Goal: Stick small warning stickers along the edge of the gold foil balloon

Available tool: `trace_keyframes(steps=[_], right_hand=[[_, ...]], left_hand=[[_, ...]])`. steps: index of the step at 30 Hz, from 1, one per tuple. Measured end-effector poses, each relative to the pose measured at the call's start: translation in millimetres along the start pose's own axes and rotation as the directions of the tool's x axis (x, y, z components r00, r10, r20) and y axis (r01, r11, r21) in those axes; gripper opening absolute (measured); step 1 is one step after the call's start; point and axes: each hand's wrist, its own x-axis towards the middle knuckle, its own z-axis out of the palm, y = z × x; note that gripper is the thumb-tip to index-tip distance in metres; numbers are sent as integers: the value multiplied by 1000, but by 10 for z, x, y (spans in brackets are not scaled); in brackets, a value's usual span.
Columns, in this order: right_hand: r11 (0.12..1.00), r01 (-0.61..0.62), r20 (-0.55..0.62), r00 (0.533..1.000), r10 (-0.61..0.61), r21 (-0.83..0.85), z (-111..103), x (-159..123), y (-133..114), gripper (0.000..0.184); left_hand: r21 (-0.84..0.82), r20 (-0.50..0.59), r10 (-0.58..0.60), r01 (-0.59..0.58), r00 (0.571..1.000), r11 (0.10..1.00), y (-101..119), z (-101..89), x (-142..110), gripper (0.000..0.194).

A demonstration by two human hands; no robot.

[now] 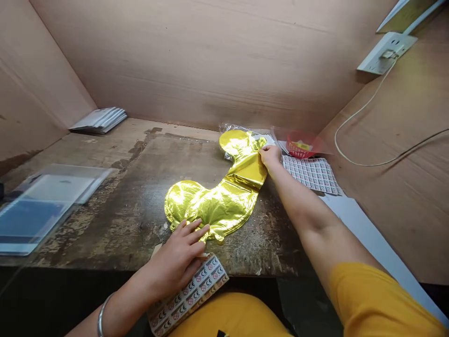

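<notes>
A shiny gold foil balloon (224, 201), flat and creased across its upper part, lies curved over the dark worktop. My left hand (182, 252) rests with its fingers stretched out on the balloon's lower edge. Beneath that palm, a sheet of CE-mark stickers (206, 278) sticks out over the table's front edge above my lap. My right hand (271, 157) has its fingers closed on the right edge of the balloon's upper part; the fingertips are partly hidden.
Clear plastic sleeves (38, 210) lie at left, with a stack of folded papers (100, 120) behind. At right are a red basket (300, 146), another sticker sheet (312, 174) and white paper (354, 220). A cable (338, 128) hangs from the wall socket (387, 52).
</notes>
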Motion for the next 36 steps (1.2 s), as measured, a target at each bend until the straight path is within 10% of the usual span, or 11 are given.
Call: trace_keyframes(steps=[7, 10, 12, 16, 19, 23, 25, 28, 32, 36], right_hand=[[960, 274, 45, 961, -272, -62, -25, -661, -256, 24], [792, 607, 531, 694, -485, -70, -43, -1232, -314, 25], [733, 658, 644, 639, -421, -173, -119, -1538, -316, 30], [840, 507, 374, 830, -414, -195, -391, -2037, -491, 31], [901, 355, 483, 760, -434, 250, -529, -2469, -781, 25], [832, -186, 669, 694, -265, 523, -454, -2883, -976, 34], [721, -388, 674, 724, -147, 574, -384, -2952, -956, 29], [597, -503, 643, 765, -30, 626, -343, -2971, -893, 34], [573, -511, 603, 797, 35, 641, -342, -2991, -879, 36], [607, -501, 604, 796, 43, 617, -310, -3041, -905, 36]], left_hand=[[-42, -30, 12, -13, 999, 999, -19, -3, 46, 7], [-97, -34, 27, -30, 999, 995, 3, -98, 18, 10], [-211, -55, 41, -52, 998, 976, 34, -205, -37, 13], [-613, 38, -241, 213, 970, 761, 140, -389, -146, 20], [-774, 197, -330, 353, 923, 526, 217, -420, -128, 25], [-853, 210, -350, 346, 913, 391, 223, -455, -106, 24], [-875, 92, -543, 328, 835, 356, 178, -480, -219, 30], [-932, -175, -816, 173, 551, 317, 127, -414, -548, 61], [-979, -64, -818, 123, 572, 162, 317, -117, -877, 92], [-932, -294, -854, 71, 429, 356, 604, 76, -803, 85]])
